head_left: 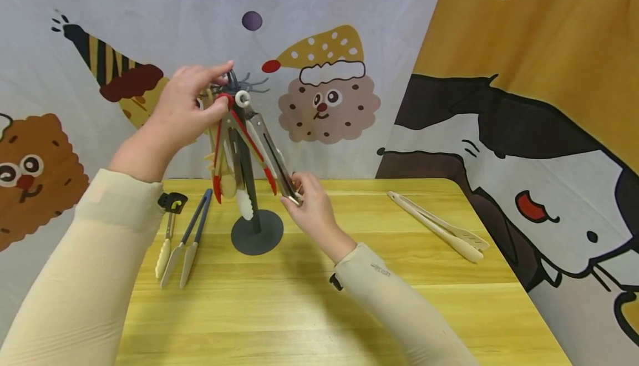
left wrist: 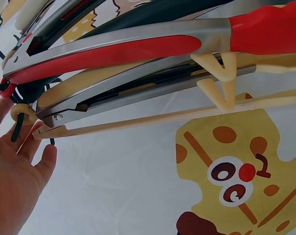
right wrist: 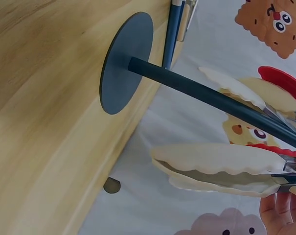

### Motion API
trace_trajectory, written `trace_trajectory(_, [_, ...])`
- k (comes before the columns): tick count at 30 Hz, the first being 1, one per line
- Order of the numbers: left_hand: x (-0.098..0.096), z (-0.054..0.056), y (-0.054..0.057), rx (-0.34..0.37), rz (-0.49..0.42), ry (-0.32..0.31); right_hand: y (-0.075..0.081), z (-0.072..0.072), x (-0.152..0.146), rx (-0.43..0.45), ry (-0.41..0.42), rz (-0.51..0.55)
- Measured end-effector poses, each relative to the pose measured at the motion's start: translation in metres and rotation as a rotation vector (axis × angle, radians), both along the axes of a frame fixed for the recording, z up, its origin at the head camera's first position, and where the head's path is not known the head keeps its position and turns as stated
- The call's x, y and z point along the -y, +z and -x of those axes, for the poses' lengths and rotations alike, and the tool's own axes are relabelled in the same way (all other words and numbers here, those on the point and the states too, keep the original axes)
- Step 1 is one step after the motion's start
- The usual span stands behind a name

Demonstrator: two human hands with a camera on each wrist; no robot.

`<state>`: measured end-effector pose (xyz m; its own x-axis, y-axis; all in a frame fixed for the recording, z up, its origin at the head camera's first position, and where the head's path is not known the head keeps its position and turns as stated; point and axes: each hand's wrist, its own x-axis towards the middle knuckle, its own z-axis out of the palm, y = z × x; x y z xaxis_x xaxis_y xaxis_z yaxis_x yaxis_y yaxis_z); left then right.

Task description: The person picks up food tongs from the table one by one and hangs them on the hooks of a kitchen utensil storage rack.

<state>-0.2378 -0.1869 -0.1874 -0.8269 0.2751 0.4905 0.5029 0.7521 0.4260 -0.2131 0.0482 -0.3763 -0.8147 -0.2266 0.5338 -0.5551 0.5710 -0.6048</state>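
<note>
In the head view a dark hanging rack on a round base stands on the table, with several tongs on its hooks. My left hand holds the rack's top, thumb beside the red ring of the red-trimmed tongs. My right hand grips the lower metal part of steel tongs, whose white ring is up at the hooks. Cream scalloped heads of these tongs show in the right wrist view. Beige-inlaid tongs hang near my left fingers in the left wrist view.
Left of the rack, blue-handled tongs and smaller cream-tipped tongs lie on the wooden table. Long beige tongs lie at the right. A printed cloth hangs behind the table.
</note>
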Motion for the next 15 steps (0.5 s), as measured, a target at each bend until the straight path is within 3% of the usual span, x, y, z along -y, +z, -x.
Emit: trace_trajectory(15, [-0.001, 0.000, -0.002, -0.039, 0.005, 0.003, -0.003, 0.006, 0.016, 0.078, -0.043, -0.062])
